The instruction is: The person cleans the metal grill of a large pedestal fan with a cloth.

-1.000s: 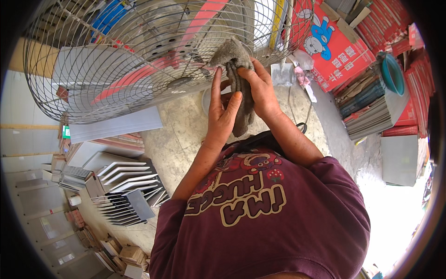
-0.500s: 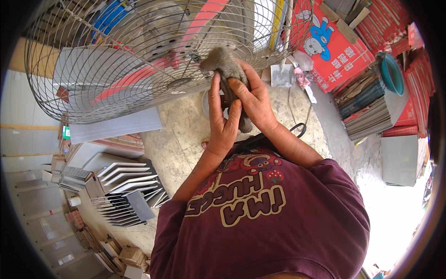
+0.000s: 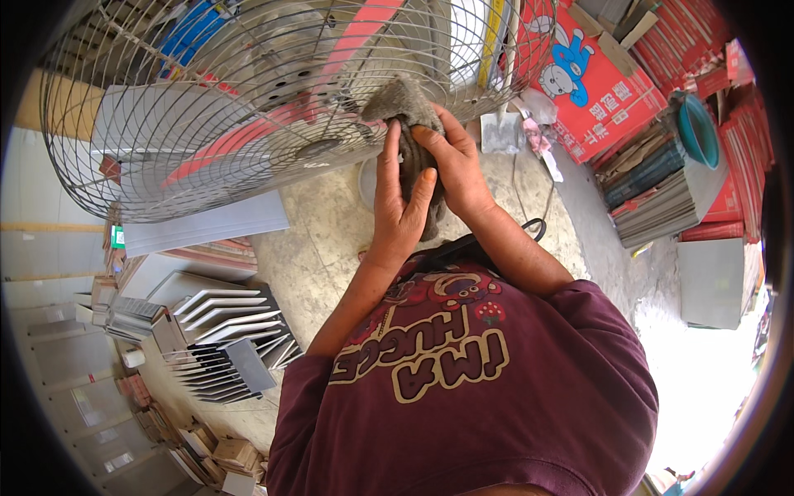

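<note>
A grey-brown cloth point(image 3: 402, 97) is bunched between my two hands, its top corner sticking up and its lower folds hanging below the fingers. My left hand point(image 3: 401, 202) grips it from the left, with the thumb pointing up along its front. From the right, my right hand point(image 3: 463, 169) closes round it, thumb pressed on the middle. Something small and pale shows between the hands, too little of it to name. Just beyond them stands a large fan with a wire cage point(image 3: 240, 165) and red blades point(image 3: 240, 142); the cloth's top overlaps the cage in this view.
Red cartons point(image 3: 604, 107) and a teal basin point(image 3: 698, 132) on stacked panels point(image 3: 662, 207) stand at the right. A rack of sample boards point(image 3: 223, 339) is at the left. A cable point(image 3: 550, 194) lies on the floor near a pale bucket point(image 3: 365, 182), partly hidden.
The cloth has been shifted and refolded slightly between my hands, its top corner now higher and wider. Both hands stay on it, and the fan has hardly moved.
</note>
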Available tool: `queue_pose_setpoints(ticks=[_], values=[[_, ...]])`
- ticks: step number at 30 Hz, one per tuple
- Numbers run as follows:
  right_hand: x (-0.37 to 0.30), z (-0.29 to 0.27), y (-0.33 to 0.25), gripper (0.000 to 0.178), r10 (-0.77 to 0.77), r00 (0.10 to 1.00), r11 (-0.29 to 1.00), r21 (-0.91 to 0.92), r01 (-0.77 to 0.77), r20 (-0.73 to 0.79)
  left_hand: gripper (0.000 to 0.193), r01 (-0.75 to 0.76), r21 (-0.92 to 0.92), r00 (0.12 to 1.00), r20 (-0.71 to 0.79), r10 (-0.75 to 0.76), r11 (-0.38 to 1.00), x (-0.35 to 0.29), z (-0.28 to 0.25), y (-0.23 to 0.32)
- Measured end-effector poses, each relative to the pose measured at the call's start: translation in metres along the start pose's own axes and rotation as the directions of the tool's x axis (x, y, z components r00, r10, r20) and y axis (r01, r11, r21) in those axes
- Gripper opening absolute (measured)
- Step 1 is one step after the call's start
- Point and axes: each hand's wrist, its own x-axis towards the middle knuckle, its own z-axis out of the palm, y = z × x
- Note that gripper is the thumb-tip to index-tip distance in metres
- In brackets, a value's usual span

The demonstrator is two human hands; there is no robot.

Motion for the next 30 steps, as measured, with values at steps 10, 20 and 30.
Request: queue_pose_setpoints(ticks=[10, 20, 30], values=[[-0.011, -0.008, 0.001, 0.037, 0.011, 0.989, 0.992, 0.129, 0.008, -0.146, 0.062, -0.061, 0.085, 0.995, 0.089, 0.053, 0.994, 0.004, 0.004, 0.000], [-0.009, 0.025, -0.006, 0.036, -0.178, 0.984, 0.983, -0.034, 0.178, -0.005, 0.060, -0.108, 0.060, 0.994, -0.024, 0.110, 0.992, 0.006, -0.013, 0.017], [-0.009, 0.052, -0.002, 0.038, -0.316, 0.937, 0.916, -0.209, 0.342, 0.146, 0.064, -0.208, 0.042, 0.968, -0.132, 0.212, 0.977, 0.000, -0.028, 0.020]])
